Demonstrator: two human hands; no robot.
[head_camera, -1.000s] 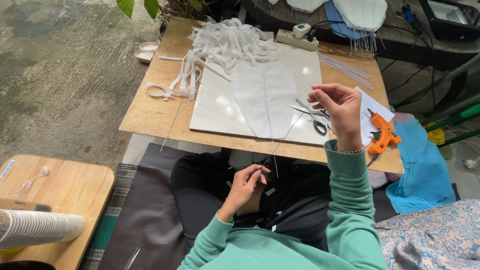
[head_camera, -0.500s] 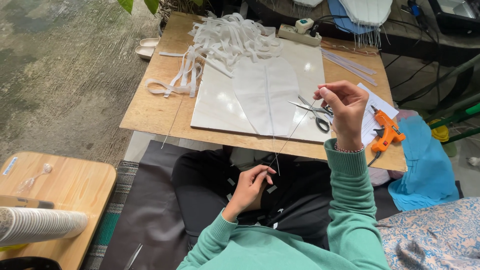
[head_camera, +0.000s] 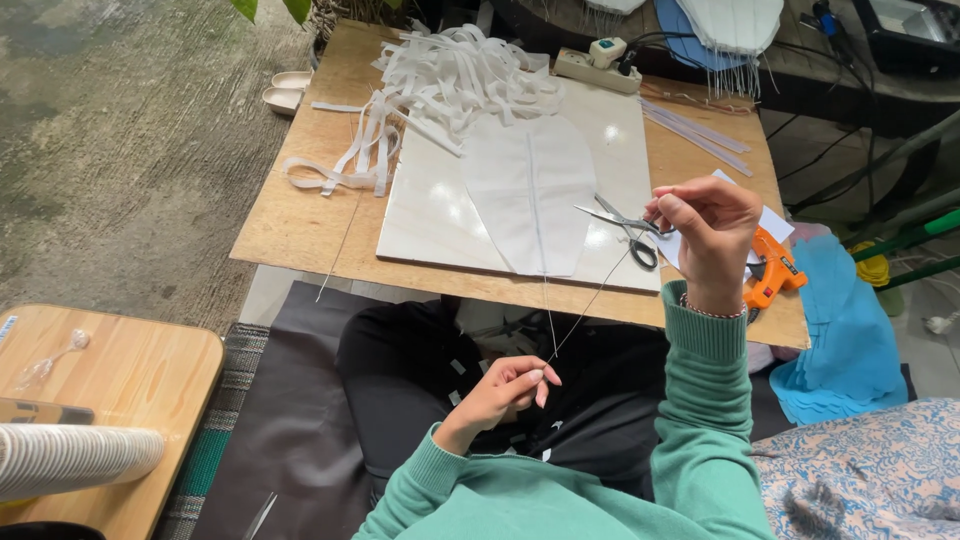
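Note:
A thin thread (head_camera: 592, 300) runs taut between my two hands. My left hand (head_camera: 505, 390) pinches its lower end over my lap, below the table's front edge. My right hand (head_camera: 705, 225) is raised over the table's right side and pinches the upper end. A second strand goes from the left hand up to a white leaf-shaped fabric piece (head_camera: 530, 190) lying on a white board (head_camera: 420, 215). Scissors (head_camera: 622, 222) lie on the board just left of my right hand.
A heap of white strips (head_camera: 450, 80) covers the wooden table's (head_camera: 300, 215) far left. An orange glue gun (head_camera: 770, 275) lies at the right edge, a power strip (head_camera: 595, 68) at the back. Blue fabric (head_camera: 835, 330) sits right; a low wooden table (head_camera: 110, 380) with a white roll (head_camera: 75, 455) stands left.
My right hand has risen slightly and drawn the thread tighter. My left hand has stayed over my lap, its fingers shifted a little on the thread.

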